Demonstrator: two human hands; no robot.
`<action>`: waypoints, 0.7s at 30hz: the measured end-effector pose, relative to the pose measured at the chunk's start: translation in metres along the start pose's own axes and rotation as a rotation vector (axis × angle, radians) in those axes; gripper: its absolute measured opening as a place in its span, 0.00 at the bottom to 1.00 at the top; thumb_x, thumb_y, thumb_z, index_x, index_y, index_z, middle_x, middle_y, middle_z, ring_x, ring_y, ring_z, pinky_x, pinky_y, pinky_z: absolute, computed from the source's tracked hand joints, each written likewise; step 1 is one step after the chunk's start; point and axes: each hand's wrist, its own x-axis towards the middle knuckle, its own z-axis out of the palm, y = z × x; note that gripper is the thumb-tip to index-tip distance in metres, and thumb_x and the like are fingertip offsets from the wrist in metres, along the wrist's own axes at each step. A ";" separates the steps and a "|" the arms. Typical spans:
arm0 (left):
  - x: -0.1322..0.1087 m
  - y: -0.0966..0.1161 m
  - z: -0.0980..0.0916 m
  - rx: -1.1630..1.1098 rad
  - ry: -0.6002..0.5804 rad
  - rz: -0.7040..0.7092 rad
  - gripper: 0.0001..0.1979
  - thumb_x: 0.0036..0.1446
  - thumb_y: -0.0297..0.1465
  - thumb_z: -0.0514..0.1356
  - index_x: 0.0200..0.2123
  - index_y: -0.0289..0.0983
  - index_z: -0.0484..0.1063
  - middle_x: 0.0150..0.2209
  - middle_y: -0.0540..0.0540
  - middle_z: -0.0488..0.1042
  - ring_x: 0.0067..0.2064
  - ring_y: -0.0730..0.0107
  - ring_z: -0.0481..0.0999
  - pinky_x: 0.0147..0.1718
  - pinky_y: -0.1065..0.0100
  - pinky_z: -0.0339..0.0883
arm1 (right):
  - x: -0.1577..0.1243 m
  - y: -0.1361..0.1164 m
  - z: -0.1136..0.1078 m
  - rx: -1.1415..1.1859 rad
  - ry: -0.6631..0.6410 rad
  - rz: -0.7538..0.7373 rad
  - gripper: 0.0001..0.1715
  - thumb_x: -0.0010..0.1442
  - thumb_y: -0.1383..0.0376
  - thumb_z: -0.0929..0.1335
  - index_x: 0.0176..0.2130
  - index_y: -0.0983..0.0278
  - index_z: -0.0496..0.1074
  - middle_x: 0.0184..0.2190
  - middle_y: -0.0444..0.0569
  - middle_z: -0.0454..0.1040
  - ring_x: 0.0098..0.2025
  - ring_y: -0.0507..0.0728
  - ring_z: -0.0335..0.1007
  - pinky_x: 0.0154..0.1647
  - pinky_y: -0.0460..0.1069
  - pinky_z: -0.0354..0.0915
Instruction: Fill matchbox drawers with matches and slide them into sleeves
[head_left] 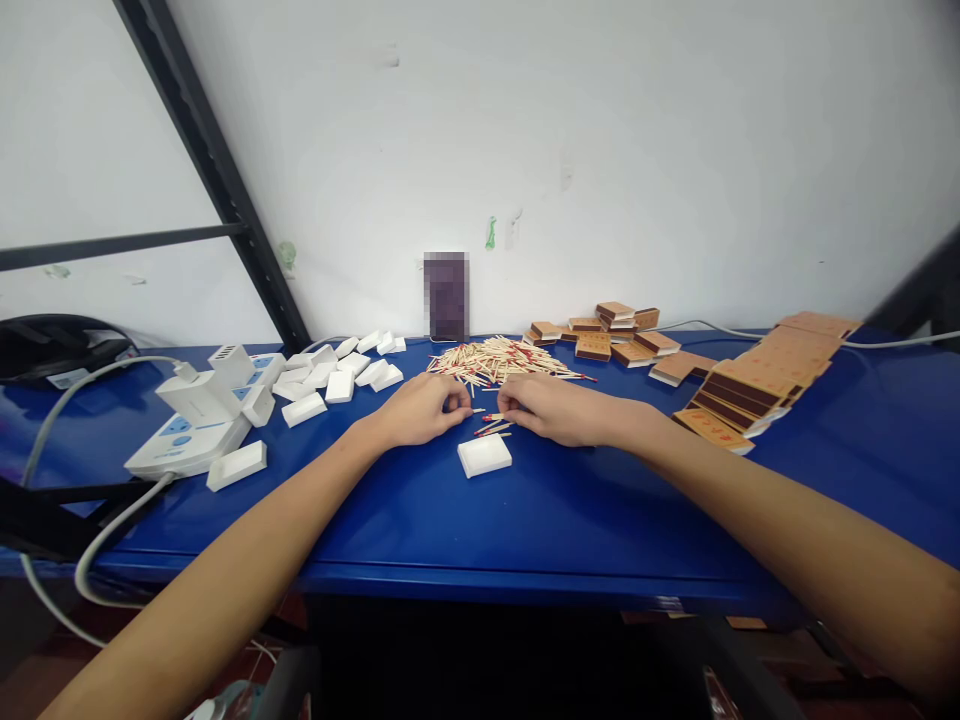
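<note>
My left hand is closed in a pinch, and a pale matchstick end pokes out at its fingertips. Facing it, my right hand pinches a few red-headed matches whose heads point left. A few loose matches lie on the blue table just below the fingertips. Nearer to me sits a small white matchbox tray, its inside not clearly visible. Behind both hands spreads a heap of red-tipped matches, partly covered by my fingers.
Several white matchbox trays lie at the left, beside a white power strip with plugs and cables. Orange-brown matchbox sleeves are piled at the back right, with a longer row farther right. A blurred dark rectangle leans against the wall.
</note>
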 end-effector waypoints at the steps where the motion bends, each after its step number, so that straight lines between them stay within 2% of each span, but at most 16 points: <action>1: 0.000 0.001 0.000 0.004 0.004 -0.007 0.07 0.57 0.30 0.57 0.33 0.36 0.75 0.27 0.51 0.74 0.28 0.74 0.69 0.30 0.71 0.57 | 0.000 0.001 0.000 0.010 -0.010 0.013 0.08 0.65 0.67 0.61 0.36 0.65 0.69 0.35 0.52 0.72 0.35 0.56 0.65 0.36 0.49 0.59; 7: 0.004 0.003 0.004 0.046 0.028 -0.028 0.08 0.58 0.33 0.57 0.32 0.37 0.74 0.27 0.51 0.73 0.28 0.73 0.68 0.29 0.71 0.56 | 0.005 0.001 0.005 -0.003 0.049 0.005 0.09 0.65 0.67 0.61 0.38 0.66 0.69 0.38 0.53 0.72 0.39 0.57 0.66 0.41 0.50 0.60; 11: 0.004 0.003 0.004 0.016 0.029 -0.046 0.08 0.58 0.32 0.57 0.31 0.37 0.74 0.26 0.52 0.74 0.28 0.74 0.68 0.29 0.71 0.56 | 0.008 -0.004 0.006 0.045 0.063 -0.013 0.10 0.65 0.67 0.62 0.39 0.66 0.72 0.37 0.52 0.73 0.39 0.57 0.67 0.41 0.49 0.59; 16: 0.004 0.004 0.003 -0.034 0.028 -0.064 0.08 0.57 0.32 0.58 0.30 0.36 0.75 0.27 0.51 0.75 0.28 0.74 0.68 0.30 0.71 0.57 | 0.007 -0.010 0.002 0.095 0.033 -0.013 0.12 0.64 0.66 0.62 0.39 0.66 0.74 0.37 0.52 0.74 0.38 0.56 0.67 0.39 0.49 0.60; 21: 0.004 0.004 0.006 -0.077 0.023 -0.012 0.09 0.58 0.34 0.58 0.32 0.36 0.76 0.29 0.50 0.75 0.30 0.73 0.70 0.31 0.71 0.59 | -0.001 -0.009 -0.008 0.147 -0.023 -0.053 0.13 0.64 0.65 0.61 0.40 0.65 0.74 0.38 0.51 0.74 0.37 0.55 0.68 0.38 0.48 0.60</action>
